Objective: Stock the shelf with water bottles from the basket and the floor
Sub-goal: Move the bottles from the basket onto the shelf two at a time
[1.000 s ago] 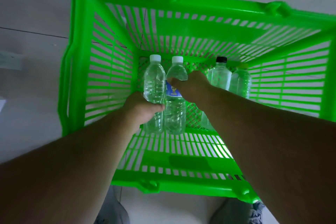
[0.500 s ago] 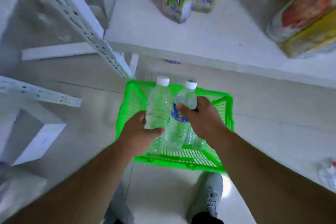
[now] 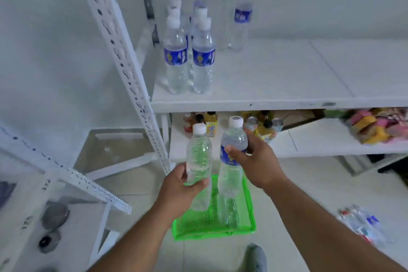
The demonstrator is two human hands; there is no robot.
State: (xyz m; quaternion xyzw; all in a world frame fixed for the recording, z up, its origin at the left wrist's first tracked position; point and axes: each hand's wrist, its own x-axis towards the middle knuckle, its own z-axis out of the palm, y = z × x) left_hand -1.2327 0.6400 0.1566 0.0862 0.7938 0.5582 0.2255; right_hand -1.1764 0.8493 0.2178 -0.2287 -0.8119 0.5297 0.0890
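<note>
Two bottles up in the air at once! The left hand (image 3: pixel 180 185) wraps its fingers and thumb round the lower half of an unlabelled clear water bottle (image 3: pixel 198 157), white cap up. The right hand (image 3: pixel 257 162) grips a blue-labelled water bottle (image 3: pixel 231 161) across its label, thumb in front, fingers behind. Both bottles stand upright, side by side, just apart, held above the green basket (image 3: pixel 249 212) on the floor and below the front edge of the white shelf (image 3: pixel 276 77).

On that shelf a cluster of blue-labelled bottles (image 3: pixel 189 55) already stands in two rows at the left end, with a couple more bottles, one red-capped (image 3: pixel 225 15), at the back. To their right the board lies bare, so there's room to set these two down.

What's left? Inside the basket at least one more clear bottle (image 3: pixel 228 212) shows through the glare; I can't count them. Off to the right, a loose heap of bottles (image 3: pixel 362 225) lies on the floor tiles. By my reckoning the job is somewhere in the middle: one block stocked, two in transit, basket and floor still to clear.
</note>
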